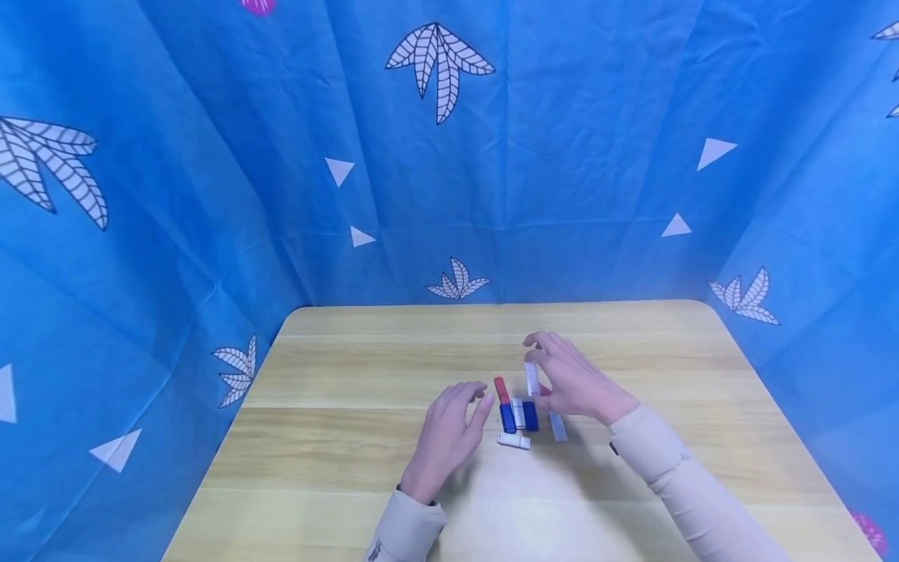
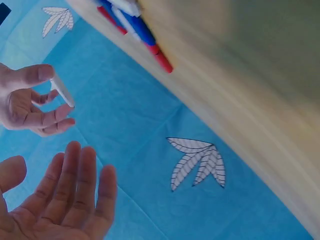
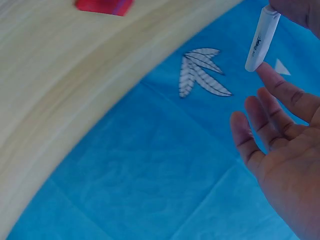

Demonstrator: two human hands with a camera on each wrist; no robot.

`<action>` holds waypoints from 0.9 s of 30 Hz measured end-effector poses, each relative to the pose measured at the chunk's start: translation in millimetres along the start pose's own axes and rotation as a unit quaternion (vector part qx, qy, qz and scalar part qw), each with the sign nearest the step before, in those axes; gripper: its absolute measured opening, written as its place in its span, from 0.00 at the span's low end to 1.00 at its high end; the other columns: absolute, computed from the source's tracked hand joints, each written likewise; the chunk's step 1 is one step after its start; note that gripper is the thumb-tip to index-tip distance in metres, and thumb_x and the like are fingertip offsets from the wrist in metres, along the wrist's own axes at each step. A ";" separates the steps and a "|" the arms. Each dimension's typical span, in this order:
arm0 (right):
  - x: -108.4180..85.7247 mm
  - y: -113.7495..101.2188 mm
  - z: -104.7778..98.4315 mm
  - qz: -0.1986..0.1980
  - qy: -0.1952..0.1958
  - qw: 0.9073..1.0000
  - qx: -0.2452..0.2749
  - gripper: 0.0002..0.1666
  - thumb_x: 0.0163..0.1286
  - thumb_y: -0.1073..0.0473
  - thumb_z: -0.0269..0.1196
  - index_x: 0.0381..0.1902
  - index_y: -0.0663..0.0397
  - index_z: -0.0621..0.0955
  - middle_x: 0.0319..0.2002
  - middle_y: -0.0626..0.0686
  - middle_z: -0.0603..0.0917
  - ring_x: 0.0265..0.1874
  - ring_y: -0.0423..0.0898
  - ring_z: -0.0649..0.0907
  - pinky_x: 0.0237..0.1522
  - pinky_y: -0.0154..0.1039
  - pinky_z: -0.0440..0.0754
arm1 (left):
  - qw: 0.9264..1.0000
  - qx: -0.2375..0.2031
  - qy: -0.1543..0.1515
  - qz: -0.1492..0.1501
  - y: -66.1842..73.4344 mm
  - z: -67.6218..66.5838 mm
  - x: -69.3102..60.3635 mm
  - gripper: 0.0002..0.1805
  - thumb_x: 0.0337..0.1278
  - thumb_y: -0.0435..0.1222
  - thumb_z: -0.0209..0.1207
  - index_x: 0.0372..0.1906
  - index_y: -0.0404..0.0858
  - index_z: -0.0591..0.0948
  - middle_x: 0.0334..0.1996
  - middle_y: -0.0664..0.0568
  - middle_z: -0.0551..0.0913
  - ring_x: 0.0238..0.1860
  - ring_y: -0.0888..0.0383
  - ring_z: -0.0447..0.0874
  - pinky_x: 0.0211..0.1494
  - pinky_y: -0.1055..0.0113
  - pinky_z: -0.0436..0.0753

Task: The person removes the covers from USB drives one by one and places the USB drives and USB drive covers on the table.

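my right hand [image 1: 572, 381] pinches a white stick [image 1: 531, 378] aloft, left hand [image 1: 448, 429] spread; carry step i guess, next move needs steadiness

Place: screened-off tabletop workspace | blue leaf-print cloth [image 1: 597, 156] on three sides | wood-grain table [image 1: 365, 359] | room beyond hidden
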State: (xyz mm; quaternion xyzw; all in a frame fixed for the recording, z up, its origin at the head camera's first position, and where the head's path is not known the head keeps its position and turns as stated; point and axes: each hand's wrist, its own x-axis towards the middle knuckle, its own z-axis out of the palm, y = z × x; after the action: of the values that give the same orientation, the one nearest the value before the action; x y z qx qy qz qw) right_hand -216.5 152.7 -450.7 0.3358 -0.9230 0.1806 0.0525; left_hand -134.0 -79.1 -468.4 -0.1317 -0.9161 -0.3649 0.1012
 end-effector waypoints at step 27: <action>-13.3 -55.5 -27.9 -0.159 0.112 0.979 -0.053 0.30 0.47 0.53 0.79 0.49 0.53 0.81 0.60 0.56 0.78 0.57 0.51 0.78 0.57 0.49 0.82 | 0.971 -0.230 -0.035 -0.054 18.7 8.6 31.0 0.18 0.70 0.52 0.60 0.40 0.41 0.85 0.30 0.50 0.86 0.31 0.64 0.81 0.39 0.73 0.82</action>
State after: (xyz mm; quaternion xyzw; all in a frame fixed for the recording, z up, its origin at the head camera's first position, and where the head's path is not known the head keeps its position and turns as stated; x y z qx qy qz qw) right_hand -171.5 131.6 -411.1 0.4529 -0.8543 0.1571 0.2012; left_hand -158.1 -54.8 -453.9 -0.1146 -0.8161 -0.5662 0.0161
